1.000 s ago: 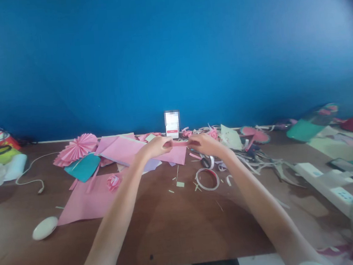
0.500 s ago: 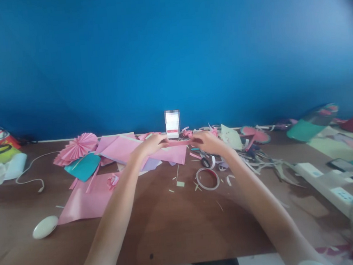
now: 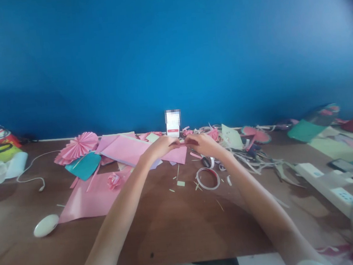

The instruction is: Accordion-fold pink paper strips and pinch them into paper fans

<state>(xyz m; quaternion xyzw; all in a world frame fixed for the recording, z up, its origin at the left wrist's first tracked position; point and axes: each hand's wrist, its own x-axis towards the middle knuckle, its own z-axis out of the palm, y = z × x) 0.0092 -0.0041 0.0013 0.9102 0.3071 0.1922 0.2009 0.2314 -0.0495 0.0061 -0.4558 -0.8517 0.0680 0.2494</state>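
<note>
- Pink paper strip (image 3: 182,143): held between the two hands, in front of the phone; only a short length shows between the fingers.
- Left hand (image 3: 166,144): fingers curled and pinching the strip's left end; the fingertips are partly hidden.
- Right hand (image 3: 199,141): fingers bent and pinching the strip's right end, close beside the left hand.
- Phone (image 3: 172,126): upright just beyond the hands, screen lit, before a blue wall (image 3: 169,46).
- Tape roll (image 3: 208,188): lying flat on the brown table (image 3: 185,230), nearer the viewer than the right hand; a pale green scrap (image 3: 181,183) lies to its left.
- Paper flower (image 3: 114,181): resting on a pink sheet (image 3: 85,204), left of the left forearm.
- Pleated pink fan (image 3: 81,144): farther back, a teal piece (image 3: 85,167) beside it.
- White oval object (image 3: 46,225): near left, beside the pink sheet.
- Power strip (image 3: 342,195): far right.
</note>
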